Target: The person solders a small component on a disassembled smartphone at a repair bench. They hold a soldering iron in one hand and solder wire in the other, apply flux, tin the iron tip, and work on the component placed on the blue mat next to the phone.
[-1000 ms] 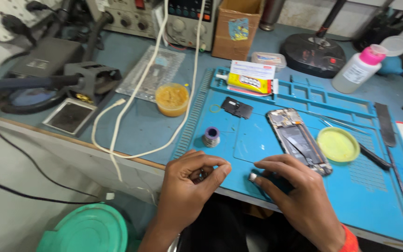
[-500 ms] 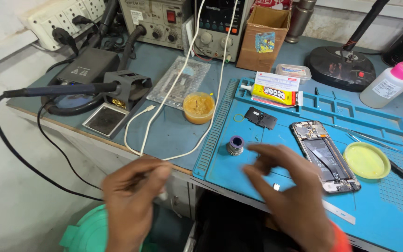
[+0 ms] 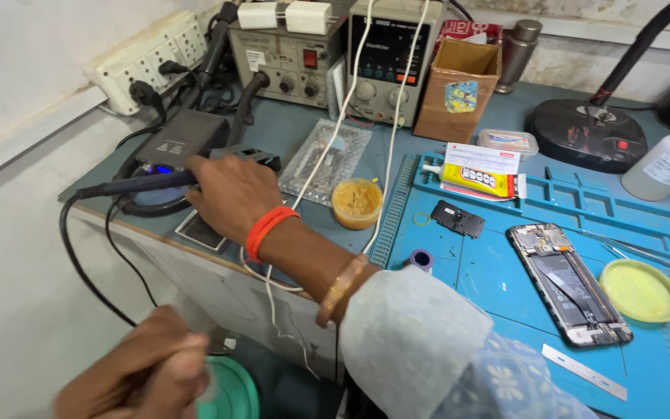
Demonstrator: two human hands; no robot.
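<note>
My right hand [image 3: 230, 194] reaches across to the left edge of the bench and closes around the dark handle of a soldering iron [image 3: 137, 185], which lies by its black station [image 3: 181, 136]. An orange band and a metal bangle are on that wrist. My left hand [image 3: 145, 372] hangs low at the bottom left, blurred, with its fingers pinched together above a green bin [image 3: 233, 392]; nothing shows clearly in them. An opened phone [image 3: 568, 283] lies on the blue work mat [image 3: 490, 271], apart from both hands.
On the mat are a yellow lid [image 3: 641, 291], a small black part [image 3: 457, 219], a glue box [image 3: 478, 171] and a metal strip [image 3: 583, 371]. A flux pot [image 3: 357, 203], power supply [image 3: 385, 58], cardboard box [image 3: 459, 89], lamp base [image 3: 587, 132] and white bottle [image 3: 664, 167] stand behind. White cables cross the bench.
Both hands left the mat's front edge. The right hand swung left and took hold of the soldering iron handle. The left hand dropped down over the green bin.
</note>
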